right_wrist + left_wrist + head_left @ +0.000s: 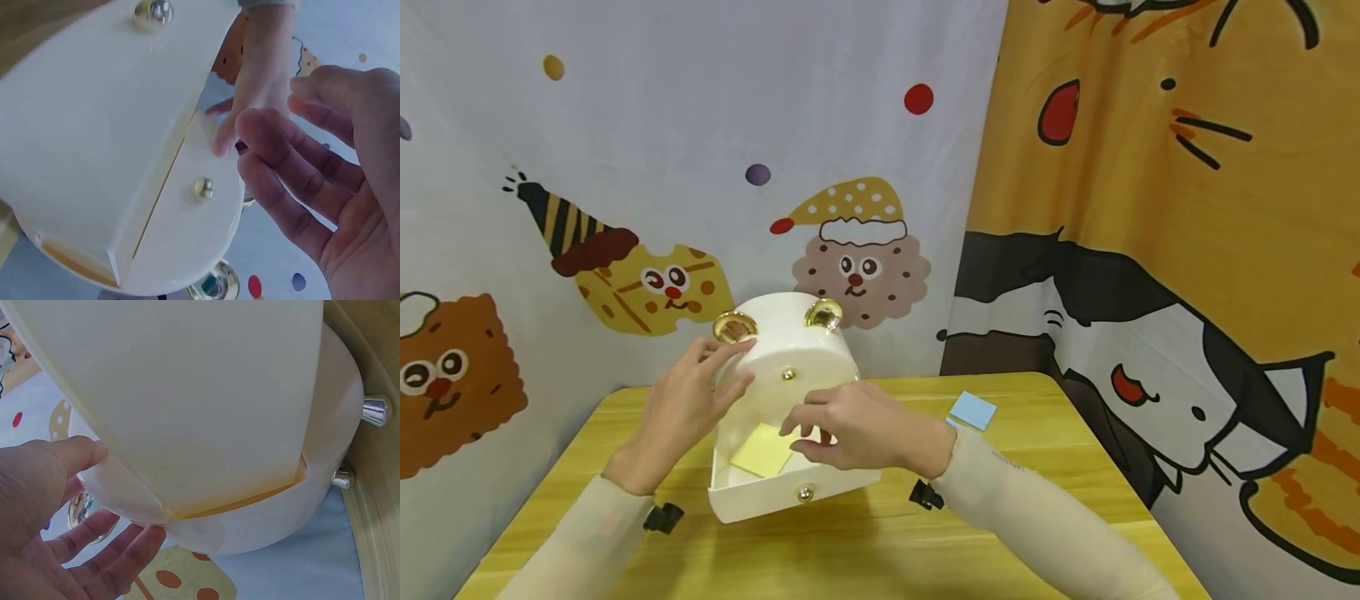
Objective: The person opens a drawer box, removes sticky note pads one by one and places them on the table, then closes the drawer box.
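Observation:
A white cabinet (782,321) with gold ears stands on the table, its lower drawer (752,502) pulled out. Inside the drawer lies a pad of yellow sticky notes (763,451). My left hand (688,392) touches the cabinet's left side, thumb near the front edge and the other fingers extended along the curved side, as the left wrist view shows. Over the drawer hovers my right hand (853,427), with fingers loosely bent and nothing between them; in the right wrist view its fingers (300,181) stand apart from the cabinet.
Blue sticky notes (973,411) lie on the wooden table (1000,500), right of the cabinet. Round knobs sit on the upper front (788,374) and the drawer front. A printed curtain (850,100) hangs behind the table and along its right side.

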Available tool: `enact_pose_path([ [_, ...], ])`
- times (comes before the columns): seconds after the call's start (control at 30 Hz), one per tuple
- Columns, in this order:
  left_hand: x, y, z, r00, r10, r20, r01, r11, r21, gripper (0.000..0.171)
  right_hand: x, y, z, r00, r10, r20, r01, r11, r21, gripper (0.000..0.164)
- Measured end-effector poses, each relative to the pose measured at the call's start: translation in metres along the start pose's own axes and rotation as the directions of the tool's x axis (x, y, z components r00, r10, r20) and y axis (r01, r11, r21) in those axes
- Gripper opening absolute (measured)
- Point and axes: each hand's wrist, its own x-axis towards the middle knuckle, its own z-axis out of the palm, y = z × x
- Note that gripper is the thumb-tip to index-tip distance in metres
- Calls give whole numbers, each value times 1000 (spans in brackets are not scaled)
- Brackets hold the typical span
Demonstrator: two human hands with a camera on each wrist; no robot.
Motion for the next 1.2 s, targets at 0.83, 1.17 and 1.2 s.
enact_pose_path([
  [0.83, -2, -1, 2, 1000, 12, -16, -12, 1000, 7, 55, 58, 45, 5, 934, -23, 356, 11, 999, 37, 25],
  [1.17, -2, -2, 1, 1000, -2, -4, 2, 1000, 5, 55, 73, 46, 20, 885, 5, 465, 13, 999, -36, 35],
  [1.2, -2, -2, 1, 1000, -4, -5, 4, 1000, 2, 55, 75, 45, 22, 876, 10, 483, 13, 999, -45, 36],
])
